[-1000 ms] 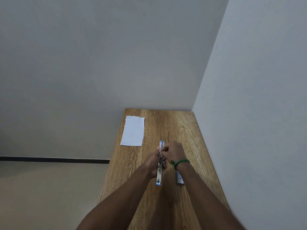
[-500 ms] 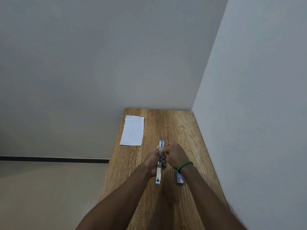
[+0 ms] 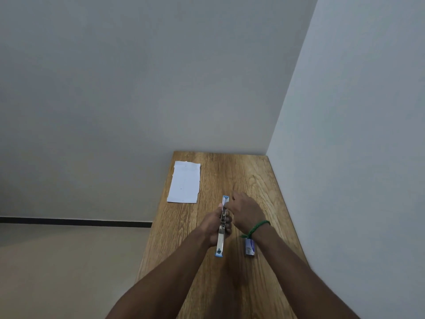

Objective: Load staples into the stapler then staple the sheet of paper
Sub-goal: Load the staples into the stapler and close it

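Silver-and-blue stapler is sitting opened out flat and long, held just above the table; left hand is gripping its middle from the left, fingers wrapped round it; right hand is working on the stapler's far half, fingers curled down onto the channel; back of that hand is blocking the view, so can't tell if it's pinching a staple strip, the stapler itself, or nothing.

Small blue staple box is lying on the table just right of the stapler's near end, partly under the right wrist; can't see whether it's open.

Sheet of paper is lying flat well beyond the stapler and to its left, near the table's left edge; neither hand is touching it.

Judging progress: loading step is looking underway, not finished; stapler isn't closed yet; whether staples are seated isn't visible. Left to do: seat staples, close stapler, bring it to the paper, press.
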